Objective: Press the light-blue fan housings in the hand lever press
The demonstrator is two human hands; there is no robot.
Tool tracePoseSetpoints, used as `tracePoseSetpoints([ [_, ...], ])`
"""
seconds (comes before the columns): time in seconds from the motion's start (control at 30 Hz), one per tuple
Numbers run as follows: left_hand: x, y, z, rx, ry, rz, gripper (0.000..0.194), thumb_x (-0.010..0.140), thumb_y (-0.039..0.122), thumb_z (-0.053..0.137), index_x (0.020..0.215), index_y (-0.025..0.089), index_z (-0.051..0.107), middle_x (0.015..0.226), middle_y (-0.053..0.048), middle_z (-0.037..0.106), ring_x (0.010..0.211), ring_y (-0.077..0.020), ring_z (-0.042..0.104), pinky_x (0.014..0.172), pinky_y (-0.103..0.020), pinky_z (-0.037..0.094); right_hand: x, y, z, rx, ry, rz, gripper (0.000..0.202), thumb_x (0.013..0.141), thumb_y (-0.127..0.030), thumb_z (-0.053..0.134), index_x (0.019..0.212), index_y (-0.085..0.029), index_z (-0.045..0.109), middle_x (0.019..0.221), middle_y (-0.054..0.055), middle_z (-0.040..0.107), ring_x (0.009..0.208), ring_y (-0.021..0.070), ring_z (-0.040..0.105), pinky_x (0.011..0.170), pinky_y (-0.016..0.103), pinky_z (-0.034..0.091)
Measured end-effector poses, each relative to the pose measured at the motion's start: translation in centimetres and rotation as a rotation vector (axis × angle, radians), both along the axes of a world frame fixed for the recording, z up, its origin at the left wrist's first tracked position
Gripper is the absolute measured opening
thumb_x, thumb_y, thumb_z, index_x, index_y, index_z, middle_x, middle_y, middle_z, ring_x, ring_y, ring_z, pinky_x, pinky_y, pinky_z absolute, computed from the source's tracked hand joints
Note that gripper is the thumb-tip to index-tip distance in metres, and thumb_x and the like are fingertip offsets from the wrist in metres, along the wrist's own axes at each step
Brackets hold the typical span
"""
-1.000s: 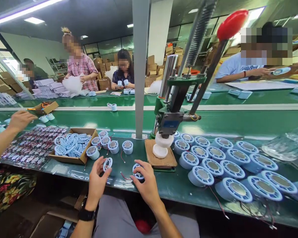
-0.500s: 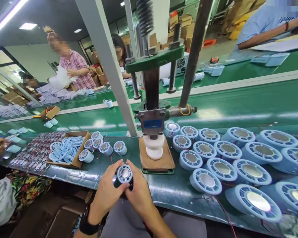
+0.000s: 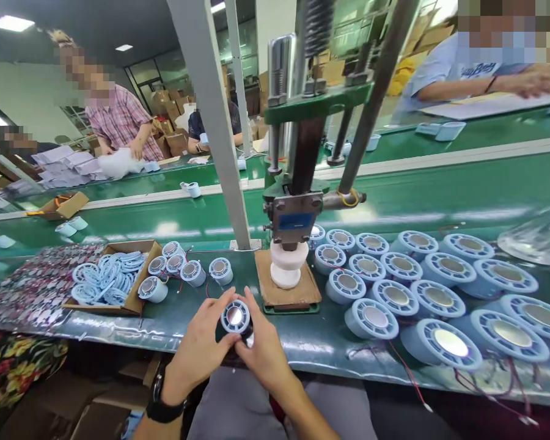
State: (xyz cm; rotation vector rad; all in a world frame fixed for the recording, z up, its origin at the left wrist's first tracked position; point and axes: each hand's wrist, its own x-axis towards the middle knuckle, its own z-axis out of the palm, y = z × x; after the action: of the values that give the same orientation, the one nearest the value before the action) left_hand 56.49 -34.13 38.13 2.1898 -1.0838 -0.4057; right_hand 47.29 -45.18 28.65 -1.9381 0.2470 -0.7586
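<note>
Above the near edge of the bench, a round light-blue housing (image 3: pixel 235 316) with a silver disc in its ringed face is held upright. My left hand (image 3: pixel 206 330) wraps round its left side, thumb in front and fingers behind. From the right, my right hand (image 3: pixel 263 345) closes on the same housing with thumb and fingertips. Just beyond stands a hand press (image 3: pixel 297 217), its white round pressing head (image 3: pixel 286 269) down over a brown board (image 3: pixel 268 293). Several similar housings (image 3: pixel 220 271) with thin wires stand left of the press.
Rows of light-blue housings (image 3: pixel 376 318) fill the right bench, with wires hanging over its edge. At left are a cardboard box (image 3: pixel 149 269) of light-blue rings and many small wired discs (image 3: pixel 41 281). A grey post (image 3: pixel 224 122) rises behind. Co-workers sit or stand across the green conveyor (image 3: pixel 421 183).
The camera view has turned and shifted slightly. Both hands keep the housing between them, its face now tilted a little more toward me. A co-worker at far left has lowered a white bag.
</note>
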Motion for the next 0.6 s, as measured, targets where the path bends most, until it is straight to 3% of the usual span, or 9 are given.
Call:
tracePoseSetpoints([
  [0.13,0.6,-0.1,-0.4,-0.022,0.039,-0.088,0.072,0.078,0.011,0.058,0.147,0.025,0.043,0.136,-0.008,0.058,0.126,-0.0261,0.051,0.111,-0.048,0.042,-0.4,-0.2,0.1,-0.054,0.05,-0.023,0.088,0.077,-0.008,0.053,0.158,-0.022,0.021,0.145,0.008,0.05,0.131,0.0202,0.054,0.109,0.034,0.049],
  [0.23,0.6,-0.1,-1.7,-0.095,0.095,-0.122,0.072,0.08,0.013,0.055,0.149,0.021,0.038,0.144,-0.01,0.052,0.133,-0.0267,0.044,0.116,-0.049,0.037,-0.9,-0.3,-0.2,-0.164,0.074,-0.037,0.073,0.084,-0.011,0.05,0.154,-0.021,0.033,0.148,0.009,0.046,0.135,0.0207,0.05,0.112,0.035,0.047],
  [0.33,0.4,-0.1,-3.3,-0.159,0.156,-0.162,0.067,0.085,0.019,0.054,0.15,0.016,0.036,0.148,-0.013,0.047,0.138,-0.028,0.038,0.118,-0.05,0.033,-1.3,-0.6,-0.5,-0.275,0.106,-0.058,0.07,0.089,-0.012,0.046,0.155,-0.023,0.029,0.151,0.009,0.041,0.139,0.0204,0.045,0.113,0.037,0.046],
  [0.5,-0.1,-0.6,-4.8,-0.218,0.131,-0.12,0.059,0.086,0.02,0.051,0.144,0.013,0.04,0.144,-0.017,0.05,0.134,-0.03,0.046,0.115,-0.052,0.036,-2.0,-1.8,-0.6,-0.393,0.153,-0.01,0.07,0.094,-0.017,0.043,0.159,-0.023,0.019,0.153,0.011,0.038,0.14,0.022,0.043,0.113,0.039,0.046],
  [0.6,-0.7,-0.7,-4.8,-0.255,0.095,-0.081,0.056,0.084,0.021,0.057,0.138,0.014,0.045,0.135,-0.015,0.058,0.126,-0.0302,0.054,0.109,-0.048,0.043,-2.6,-1.8,-0.6,-0.381,0.138,-0.032,0.063,0.097,-0.028,0.049,0.156,-0.021,0.028,0.15,0.014,0.041,0.138,0.0259,0.045,0.113,0.045,0.044],
])
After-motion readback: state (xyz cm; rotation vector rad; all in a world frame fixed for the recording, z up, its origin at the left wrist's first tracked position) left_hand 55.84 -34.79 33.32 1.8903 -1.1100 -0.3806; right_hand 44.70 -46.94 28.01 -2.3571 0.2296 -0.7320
